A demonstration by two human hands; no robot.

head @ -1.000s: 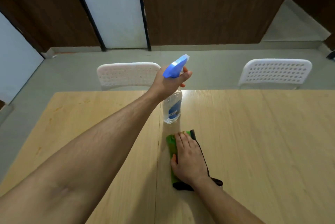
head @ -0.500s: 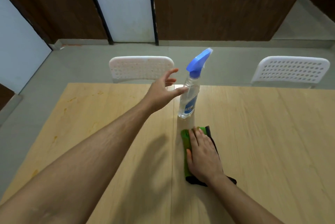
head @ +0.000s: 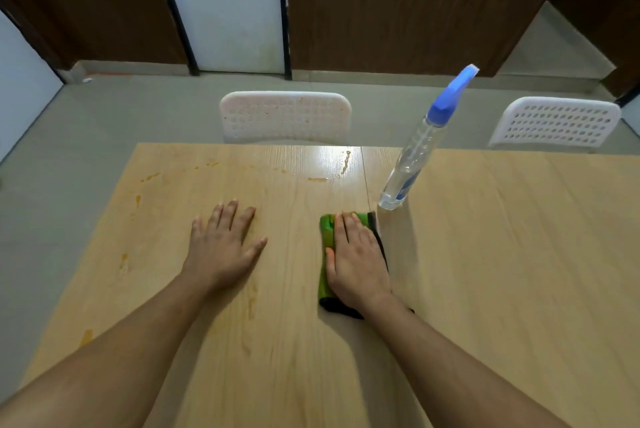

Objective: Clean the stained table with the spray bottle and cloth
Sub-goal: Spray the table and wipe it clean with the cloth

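There is one view only, from a wide-angle camera worn on the person's head, looking forward and steeply down over the light wooden table (head: pixel 502 254), close enough that both bare forearms run in from the bottom corners. It faces across the table's far edge toward two white perforated plastic chairs (head: pixel 285 116), the grey floor (head: pixel 138 105) and a dark wood-panelled wall (head: pixel 398 5).

The pale wood-grain surface (head: pixel 502 272) carried orange-brown stains (head: pixel 149 177) along its left side and far edge. A clear spray bottle (head: pixel 412 164) with a blue head stood on it. Just beside its base lay a folded green and black cloth (head: pixel 325 230), with a seam line (head: pixel 367 178) running nearby.
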